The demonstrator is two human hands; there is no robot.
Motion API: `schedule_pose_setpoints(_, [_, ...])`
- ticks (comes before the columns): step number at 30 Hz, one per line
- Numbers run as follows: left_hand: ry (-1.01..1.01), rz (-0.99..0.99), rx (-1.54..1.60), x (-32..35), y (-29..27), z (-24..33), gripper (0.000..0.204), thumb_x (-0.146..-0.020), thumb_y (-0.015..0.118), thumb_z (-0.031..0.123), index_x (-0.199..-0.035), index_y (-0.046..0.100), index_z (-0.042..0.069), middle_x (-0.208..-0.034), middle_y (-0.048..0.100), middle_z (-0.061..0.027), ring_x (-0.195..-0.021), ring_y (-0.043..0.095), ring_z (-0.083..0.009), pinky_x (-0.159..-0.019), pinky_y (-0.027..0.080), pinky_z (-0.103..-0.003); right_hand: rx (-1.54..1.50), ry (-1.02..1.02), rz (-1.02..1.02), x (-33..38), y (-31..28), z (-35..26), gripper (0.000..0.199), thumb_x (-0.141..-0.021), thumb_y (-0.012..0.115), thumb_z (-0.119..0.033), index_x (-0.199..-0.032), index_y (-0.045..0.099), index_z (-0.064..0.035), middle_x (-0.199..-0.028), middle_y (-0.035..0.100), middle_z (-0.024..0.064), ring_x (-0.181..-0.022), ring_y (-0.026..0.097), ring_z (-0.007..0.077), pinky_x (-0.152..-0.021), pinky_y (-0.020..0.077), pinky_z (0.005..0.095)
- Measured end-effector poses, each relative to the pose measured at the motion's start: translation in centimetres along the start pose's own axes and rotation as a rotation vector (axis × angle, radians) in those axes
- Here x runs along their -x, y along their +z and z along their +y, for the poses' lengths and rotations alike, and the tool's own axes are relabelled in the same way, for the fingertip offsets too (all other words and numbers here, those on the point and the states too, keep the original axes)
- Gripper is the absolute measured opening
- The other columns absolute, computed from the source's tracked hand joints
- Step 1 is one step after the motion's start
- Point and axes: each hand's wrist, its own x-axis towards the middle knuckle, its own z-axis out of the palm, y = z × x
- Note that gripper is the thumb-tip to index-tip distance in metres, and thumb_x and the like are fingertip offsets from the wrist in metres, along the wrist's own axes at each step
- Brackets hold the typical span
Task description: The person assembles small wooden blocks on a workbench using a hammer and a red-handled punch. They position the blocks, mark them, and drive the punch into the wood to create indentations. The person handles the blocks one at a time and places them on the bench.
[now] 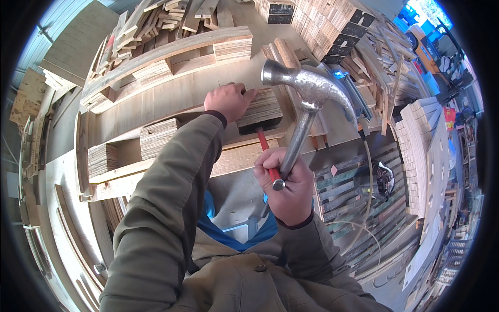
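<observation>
My right hand (pixel 288 187) is closed around the metal shaft of a claw hammer (pixel 322 86), whose steel head is raised toward the far side. The same hand pinches a slim red stick (pixel 264 139), like a marking pencil, its far tip at the dark end face of a plywood block (pixel 262 106). My left hand (pixel 228 101) is against that block's left side, thumb over its top and fingers curled; part of the grip is hidden. The block sits between the boards of a wooden pallet frame (pixel 228 162).
Layered blocks (pixel 158 138) sit in the frame's left part. Beyond it lies another pallet piece (pixel 171 54), with loose wood offcuts (pixel 150 23) behind. Stacked black-ended blocks (pixel 332 31) stand at the far right. A nail gun (pixel 353 99) with a hose lies right of the frame.
</observation>
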Motion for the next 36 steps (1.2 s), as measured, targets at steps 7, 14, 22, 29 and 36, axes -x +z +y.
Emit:
schedule_pose_setpoints(7, [0.049, 0.066, 0.003, 0.5, -0.2, 0.0, 0.059, -0.101, 0.052, 0.062, -0.103, 0.079, 0.01, -0.108, 0.077, -0.0149, -0.105, 0.073, -0.0343, -0.092, 0.057, -0.049, 0.07, 0.002, 0.014, -0.7, -0.4, 0.5, 0.021, -0.096, 0.07, 0.007, -0.106, 0.056, -0.0053, -0.102, 0.069, 0.008, -0.069, 0.055, 0.0054, -0.059, 0.0455, 0.0217])
schedule_pose_setpoints(14, [0.092, 0.124, 0.14, 0.8, 0.1, -0.7, 0.054, -0.099, 0.06, 0.058, -0.111, 0.076, 0.007, -0.113, 0.074, -0.0161, -0.106, 0.072, -0.0359, -0.095, 0.055, -0.048, 0.121, -0.044, 0.033, -1.1, -0.1, 0.5, 0.019, -0.097, 0.069, 0.005, -0.106, 0.056, -0.0051, -0.103, 0.069, 0.0081, -0.064, 0.053, 0.0043, -0.053, 0.0422, 0.0203])
schedule_pose_setpoints(22, [0.257, 0.406, 0.254, 7.2, -4.1, -5.9, 0.036, -0.091, 0.078, 0.032, -0.112, 0.073, 0.003, -0.111, 0.072, -0.0187, -0.097, 0.072, -0.0389, -0.087, 0.058, -0.046, 0.077, 0.007, 0.141, -1.4, 0.9, -0.1, 0.017, -0.095, 0.073, 0.005, -0.102, 0.061, -0.0033, -0.098, 0.071, 0.0065, -0.094, 0.067, 0.0122, -0.085, 0.0536, 0.026])
schedule_pose_setpoints(29, [0.262, 0.627, 0.505, 21.5, -5.7, -11.6, 0.018, -0.087, 0.074, 0.0, -0.104, 0.071, 0.002, -0.104, 0.071, -0.016, -0.097, 0.07, -0.0359, -0.087, 0.057, -0.042, -0.044, -0.034, 0.149, -1.6, 2.1, -1.4, 0.016, -0.097, 0.072, 0.004, -0.103, 0.061, -0.0055, -0.102, 0.074, 0.0098, -0.061, 0.053, 0.0035, -0.05, 0.0414, 0.0197])
schedule_pose_setpoints(36, [0.094, 0.616, 0.626, 29.7, -3.5, -12.6, 0.039, -0.081, 0.08, 0.002, -0.118, 0.07, 0.002, -0.117, 0.07, -0.0183, -0.109, 0.07, -0.0352, -0.096, 0.056, -0.04, -0.038, -0.029, 0.062, -0.2, 5.4, -3.4, 0.016, -0.099, 0.069, 0.003, -0.107, 0.058, -0.0055, -0.102, 0.072, 0.0128, -0.053, 0.047, 0.004, -0.046, 0.0386, 0.0214])
